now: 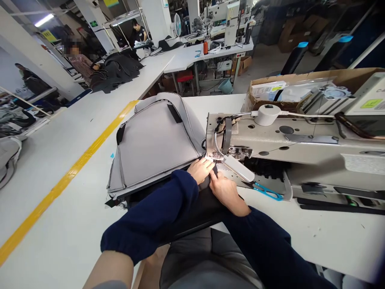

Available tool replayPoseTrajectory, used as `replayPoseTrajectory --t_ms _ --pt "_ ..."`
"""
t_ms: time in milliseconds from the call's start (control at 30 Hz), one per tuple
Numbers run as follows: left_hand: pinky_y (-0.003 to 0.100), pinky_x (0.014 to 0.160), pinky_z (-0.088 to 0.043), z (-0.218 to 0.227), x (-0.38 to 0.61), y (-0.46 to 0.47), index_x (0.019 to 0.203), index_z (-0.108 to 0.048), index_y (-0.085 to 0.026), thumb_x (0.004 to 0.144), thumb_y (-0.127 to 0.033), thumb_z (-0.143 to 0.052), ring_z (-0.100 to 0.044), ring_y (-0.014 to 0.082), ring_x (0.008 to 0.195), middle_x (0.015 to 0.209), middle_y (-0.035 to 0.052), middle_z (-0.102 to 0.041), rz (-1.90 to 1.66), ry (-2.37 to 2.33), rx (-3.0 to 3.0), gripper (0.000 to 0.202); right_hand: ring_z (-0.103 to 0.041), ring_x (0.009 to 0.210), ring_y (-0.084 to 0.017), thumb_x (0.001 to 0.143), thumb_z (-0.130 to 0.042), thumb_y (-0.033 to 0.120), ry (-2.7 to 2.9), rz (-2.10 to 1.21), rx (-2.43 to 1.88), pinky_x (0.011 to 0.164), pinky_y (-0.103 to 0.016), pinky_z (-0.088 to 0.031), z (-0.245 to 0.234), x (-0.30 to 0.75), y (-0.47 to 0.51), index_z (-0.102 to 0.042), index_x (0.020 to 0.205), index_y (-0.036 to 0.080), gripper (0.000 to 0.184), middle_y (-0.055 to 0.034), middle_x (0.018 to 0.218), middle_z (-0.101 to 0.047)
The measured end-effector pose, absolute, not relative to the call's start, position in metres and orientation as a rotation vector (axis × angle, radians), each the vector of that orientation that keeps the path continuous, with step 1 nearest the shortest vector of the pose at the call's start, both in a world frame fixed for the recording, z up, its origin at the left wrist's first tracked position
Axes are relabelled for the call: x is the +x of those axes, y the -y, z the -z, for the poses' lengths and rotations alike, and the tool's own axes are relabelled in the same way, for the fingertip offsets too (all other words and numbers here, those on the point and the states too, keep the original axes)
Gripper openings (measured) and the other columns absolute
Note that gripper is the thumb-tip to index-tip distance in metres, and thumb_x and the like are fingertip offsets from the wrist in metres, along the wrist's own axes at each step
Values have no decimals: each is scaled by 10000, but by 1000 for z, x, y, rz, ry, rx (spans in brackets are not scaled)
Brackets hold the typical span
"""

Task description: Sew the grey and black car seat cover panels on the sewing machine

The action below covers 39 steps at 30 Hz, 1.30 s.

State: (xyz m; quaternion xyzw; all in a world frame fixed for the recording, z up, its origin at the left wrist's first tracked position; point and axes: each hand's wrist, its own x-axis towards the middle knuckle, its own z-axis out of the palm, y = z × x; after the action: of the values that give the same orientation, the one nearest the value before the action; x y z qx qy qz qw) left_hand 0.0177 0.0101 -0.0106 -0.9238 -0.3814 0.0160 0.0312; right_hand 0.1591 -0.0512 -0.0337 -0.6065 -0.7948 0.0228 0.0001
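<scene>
A grey padded cover (156, 140) with black straps lies on the white table (60, 160), its near edge running under the head of a beige sewing machine (270, 140). My left hand (201, 169) rests on black fabric (192, 204) right by the needle, fingers curled down and pressing on it. My right hand (225, 192) sits just beside it, fingers bent and pinching the same black fabric in front of the needle. Both arms wear dark blue sleeves. A small lamp (239, 167) on a flexible neck lights the needle area.
Blue-handled scissors (267, 192) lie on the machine bed to the right. An open cardboard box (300, 88) stands behind the machine. A yellow stripe (75, 170) crosses the table at left. Other people work at far tables with dark fabric piles.
</scene>
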Motion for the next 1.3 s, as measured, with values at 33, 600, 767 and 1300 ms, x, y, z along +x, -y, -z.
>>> replayPoseTrajectory --t_ms 33,600,767,1300 --pt "343 894 -443 14 16 -15 1198 -551 -110 818 -72 -518 -496 238 1103 1148 122 -585 -18 1196 -2836 383 -630 661 -177 956 -333 295 2469 -45 -1922 493 -252 -304 35 159 54 -466 1370 201 445 -129 962 -618" --pt "328 851 -489 32 42 -9 873 -695 -134 890 -206 -512 -493 235 1012 967 109 -599 218 1575 -2866 197 -594 697 -193 992 -265 321 2520 -126 -1788 588 -285 -276 39 182 36 -655 1166 204 443 -110 840 -665" --pt "334 912 -455 42 44 -13 914 -682 -128 908 -173 -468 -483 229 1021 986 103 -596 309 1505 -2836 218 -560 745 -221 991 -258 340 2520 14 -1725 634 -305 -299 38 186 33 -650 1152 210 443 -115 874 -627" --pt "386 868 -370 13 16 -8 944 -635 -148 919 -170 -397 -535 216 971 1044 100 -621 264 1336 -2758 241 -345 1309 -335 905 -476 539 2727 -416 -527 1035 -526 -340 38 185 70 -528 1310 99 600 -232 1384 -435"
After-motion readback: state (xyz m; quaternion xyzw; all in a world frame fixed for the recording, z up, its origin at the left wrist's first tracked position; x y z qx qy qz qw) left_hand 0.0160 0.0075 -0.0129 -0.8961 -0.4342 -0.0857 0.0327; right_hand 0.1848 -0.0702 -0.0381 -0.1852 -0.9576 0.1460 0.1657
